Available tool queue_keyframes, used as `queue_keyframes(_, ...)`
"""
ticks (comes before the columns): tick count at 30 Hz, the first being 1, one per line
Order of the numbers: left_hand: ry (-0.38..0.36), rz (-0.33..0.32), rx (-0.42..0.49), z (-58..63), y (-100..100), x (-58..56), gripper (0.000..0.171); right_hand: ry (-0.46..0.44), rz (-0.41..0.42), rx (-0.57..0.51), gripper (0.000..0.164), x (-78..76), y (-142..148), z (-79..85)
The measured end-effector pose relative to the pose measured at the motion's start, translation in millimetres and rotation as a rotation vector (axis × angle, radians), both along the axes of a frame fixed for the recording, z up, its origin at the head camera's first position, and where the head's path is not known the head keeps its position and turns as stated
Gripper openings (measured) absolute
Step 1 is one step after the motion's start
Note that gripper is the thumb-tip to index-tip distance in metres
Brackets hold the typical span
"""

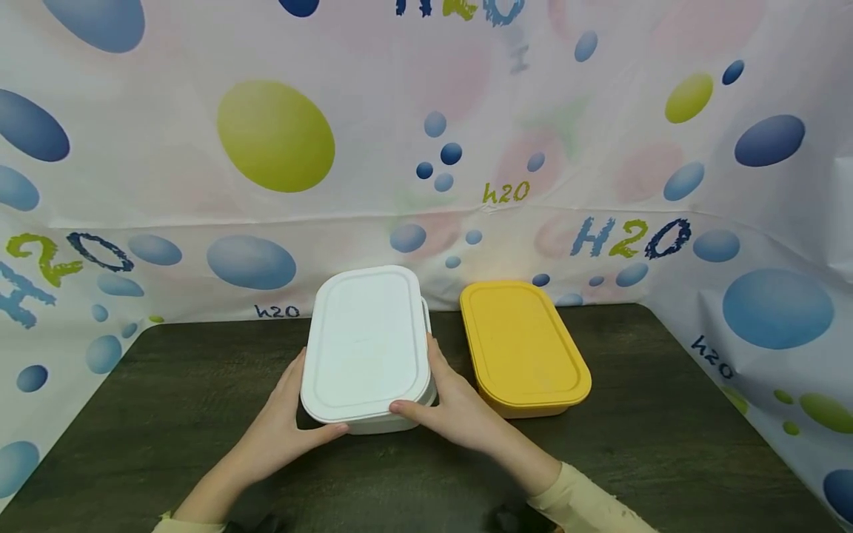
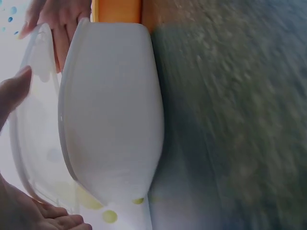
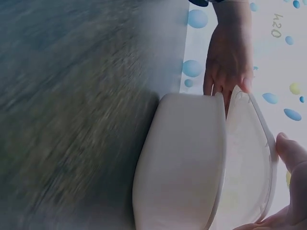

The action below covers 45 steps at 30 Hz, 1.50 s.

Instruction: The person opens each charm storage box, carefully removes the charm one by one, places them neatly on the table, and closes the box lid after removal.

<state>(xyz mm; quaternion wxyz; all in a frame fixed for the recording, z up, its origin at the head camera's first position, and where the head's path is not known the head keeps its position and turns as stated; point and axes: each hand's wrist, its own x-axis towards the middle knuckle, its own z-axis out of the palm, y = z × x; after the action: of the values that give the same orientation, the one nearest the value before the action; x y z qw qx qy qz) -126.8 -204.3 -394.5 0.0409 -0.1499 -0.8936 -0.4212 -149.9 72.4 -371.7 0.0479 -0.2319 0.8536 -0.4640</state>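
A white rectangular lid (image 1: 366,340) is held by its edges in both hands, over a white plastic food container (image 1: 383,426). My left hand (image 1: 283,428) grips the lid's left side, thumb at the near edge. On the opposite side my right hand (image 1: 460,407) holds it, its thumb on the near right corner. Both wrist views show a gap between the lid (image 2: 36,129) and the rim of the container (image 2: 112,105), so the lid is raised and tilted. The container (image 3: 180,158) stands on the table; its inside is hidden in every view.
To the right stands a yellow container with a yellow lid (image 1: 526,344) on it, close beside the white one. The dark wooden table (image 1: 640,444) ends at the back against a white curtain (image 1: 373,192) with coloured spots, which also flanks both sides.
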Motion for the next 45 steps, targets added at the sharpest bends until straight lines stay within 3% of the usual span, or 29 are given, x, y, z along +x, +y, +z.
queue_keyframes(8,0.012,-0.003,0.06,-3.0,-12.1,6.8,0.113,0.012,0.023,-0.046,0.106,4.8,-11.0,0.4)
queue_keyframes(17,-0.027,0.002,0.092,-6.0,-25.6,15.1,0.108,0.034,0.116,-0.17,0.099,8.0,-26.6,2.5)
queue_keyframes(20,-0.044,0.008,0.088,-7.0,-29.5,17.8,0.107,0.0,0.159,-0.258,0.098,10.7,-33.8,3.0)
queue_keyframes(26,-0.082,0.015,0.068,-7.3,-34.4,21.4,0.105,-0.156,0.257,-0.526,0.095,16.7,-51.2,0.3)
queue_keyframes(28,-0.082,0.013,0.052,-7.1,-34.4,21.8,0.104,-0.16,0.29,-0.577,0.092,19.2,-58.0,-2.0)
queue_keyframes(34,0.025,-0.004,0.02,-3.5,-30.4,19.2,0.105,-0.062,0.264,-0.563,0.078,29.5,-77.7,-10.4)
queue_keyframes(38,0.065,-0.013,0.049,1.9,-26.9,17.5,0.101,-0.018,0.246,-0.575,0.076,32.5,-86.7,-11.5)
queue_keyframes(45,0.154,0.041,0.072,15.5,-15.9,16.7,0.079,0.067,0.237,-0.588,0.073,32.0,-96.8,-4.2)
